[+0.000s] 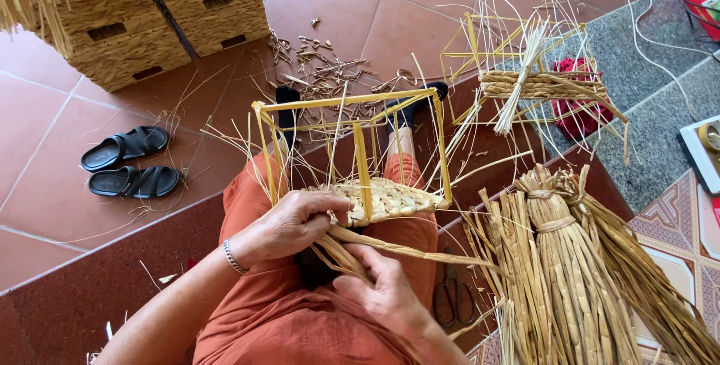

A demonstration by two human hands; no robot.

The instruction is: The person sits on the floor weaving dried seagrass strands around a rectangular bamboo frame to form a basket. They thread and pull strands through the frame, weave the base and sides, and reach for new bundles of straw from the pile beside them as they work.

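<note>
A yellow wire box frame [360, 121] rests on my lap, its near side partly woven with flat dried straw [390, 198]. My left hand [289, 224] grips the woven edge at the frame's near left corner. My right hand [382, 290] lies just below it, closed on a twisted straw strand [420, 251] that runs out to the right. I wear orange clothing and a bracelet on the left wrist.
Bundles of dried straw [570, 275] lie at my right, with scissors [452, 297] beside them. A second partly woven yellow frame [536, 73] stands over red cloth ahead right. Woven baskets [150, 13] sit top left, black sandals [127, 161] on the tiles, and straw scraps [322, 65] lie scattered.
</note>
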